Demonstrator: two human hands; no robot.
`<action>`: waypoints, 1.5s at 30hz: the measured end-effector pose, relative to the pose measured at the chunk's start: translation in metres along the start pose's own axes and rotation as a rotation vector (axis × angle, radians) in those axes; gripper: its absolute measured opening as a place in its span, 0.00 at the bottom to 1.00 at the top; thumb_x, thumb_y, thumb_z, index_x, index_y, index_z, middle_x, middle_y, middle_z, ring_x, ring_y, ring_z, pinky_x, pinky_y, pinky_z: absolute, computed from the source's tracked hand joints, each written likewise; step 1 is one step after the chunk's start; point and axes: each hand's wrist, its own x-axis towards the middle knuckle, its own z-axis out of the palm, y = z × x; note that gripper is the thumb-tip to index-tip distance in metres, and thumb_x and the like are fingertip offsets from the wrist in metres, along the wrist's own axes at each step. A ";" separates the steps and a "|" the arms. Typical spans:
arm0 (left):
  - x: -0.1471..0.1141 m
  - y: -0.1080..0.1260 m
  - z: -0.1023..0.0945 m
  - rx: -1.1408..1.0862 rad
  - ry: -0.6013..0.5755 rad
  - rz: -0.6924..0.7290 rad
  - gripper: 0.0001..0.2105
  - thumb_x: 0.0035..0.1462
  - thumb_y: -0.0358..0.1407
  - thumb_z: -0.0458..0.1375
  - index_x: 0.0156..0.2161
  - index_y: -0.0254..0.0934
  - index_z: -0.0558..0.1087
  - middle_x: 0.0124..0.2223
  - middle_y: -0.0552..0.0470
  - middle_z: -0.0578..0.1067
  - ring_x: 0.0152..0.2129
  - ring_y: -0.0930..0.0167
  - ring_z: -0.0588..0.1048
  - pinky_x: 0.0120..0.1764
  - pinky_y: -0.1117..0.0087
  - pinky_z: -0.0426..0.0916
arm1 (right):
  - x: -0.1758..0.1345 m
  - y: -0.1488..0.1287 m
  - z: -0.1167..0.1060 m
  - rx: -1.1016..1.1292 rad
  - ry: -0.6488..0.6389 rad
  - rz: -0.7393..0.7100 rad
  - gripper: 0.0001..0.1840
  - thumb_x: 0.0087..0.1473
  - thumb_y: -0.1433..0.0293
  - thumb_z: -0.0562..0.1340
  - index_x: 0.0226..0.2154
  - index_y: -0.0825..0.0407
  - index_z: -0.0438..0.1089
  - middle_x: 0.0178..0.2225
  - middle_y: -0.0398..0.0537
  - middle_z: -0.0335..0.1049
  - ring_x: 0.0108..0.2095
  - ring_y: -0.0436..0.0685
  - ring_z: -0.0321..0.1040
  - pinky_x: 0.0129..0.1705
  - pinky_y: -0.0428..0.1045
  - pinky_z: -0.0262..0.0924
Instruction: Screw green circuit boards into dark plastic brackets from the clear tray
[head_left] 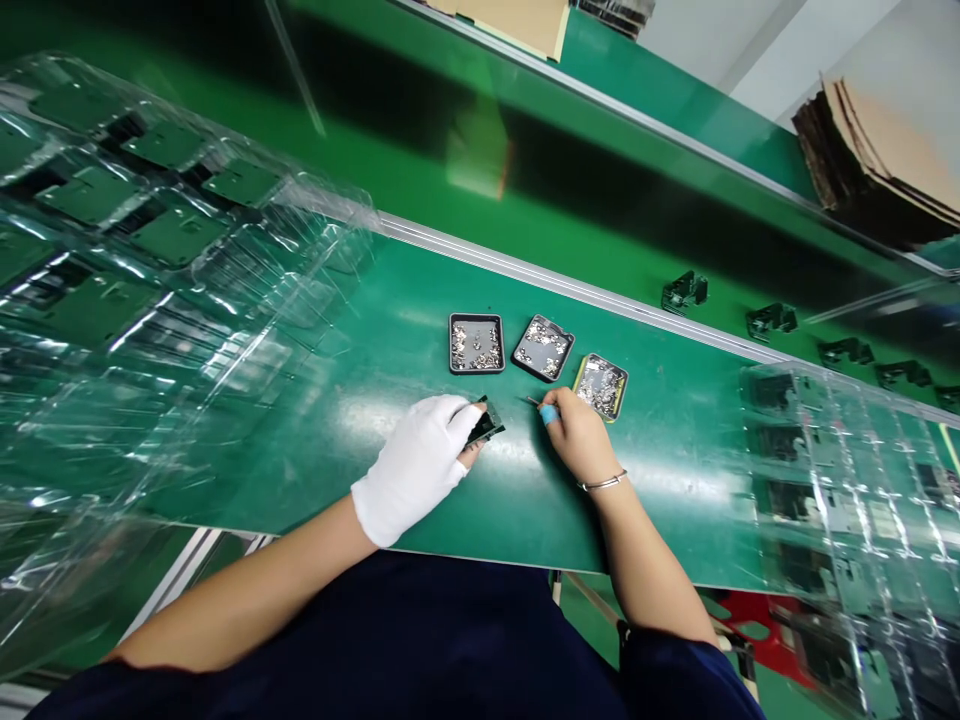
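Note:
My left hand [420, 455], in a white glove with bare fingertips, is closed on a small dark green and black part [486, 424], held tilted above the green tabletop. Across a short gap, my right hand [579, 432] is pinched around a thin tool like tweezers [533, 401], of which only the tip shows. Blue tape wraps one of its fingers, and a bracelet circles the wrist. Just beyond the hands lie three shallow trays of small shiny metal pieces: a left tray [451, 345], a middle tray [519, 357] and a yellow-edged right tray [622, 400].
Clear plastic blister trays [300, 290] with green and black parts are stacked at the left. Another clear tray [825, 480] with similar parts stands at the right. A metal rail [510, 268] runs along the table's back, with several dark parts [684, 291] behind it.

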 end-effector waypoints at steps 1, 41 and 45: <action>-0.002 -0.001 -0.006 0.018 -0.038 0.001 0.15 0.55 0.29 0.55 0.48 0.34 0.69 0.45 0.41 0.73 0.37 0.60 0.74 0.38 0.59 0.70 | -0.001 -0.001 -0.001 0.061 0.011 0.006 0.07 0.56 0.75 0.53 0.36 0.52 0.64 0.32 0.49 0.70 0.32 0.57 0.67 0.36 0.50 0.61; -0.030 -0.032 0.013 -0.254 -0.090 0.010 0.24 0.50 0.44 0.61 0.49 0.33 0.64 0.46 0.39 0.72 0.46 0.55 0.71 0.48 0.53 0.67 | -0.012 -0.025 -0.004 0.275 -0.433 -0.154 0.17 0.48 0.84 0.57 0.38 0.50 0.70 0.39 0.45 0.69 0.37 0.52 0.68 0.38 0.45 0.60; -0.030 -0.031 0.012 -0.261 -0.096 0.006 0.24 0.50 0.43 0.61 0.48 0.32 0.64 0.45 0.39 0.72 0.45 0.54 0.72 0.47 0.53 0.67 | -0.013 -0.038 -0.006 0.113 -0.507 -0.132 0.15 0.50 0.81 0.57 0.39 0.50 0.69 0.38 0.46 0.69 0.38 0.54 0.68 0.37 0.46 0.58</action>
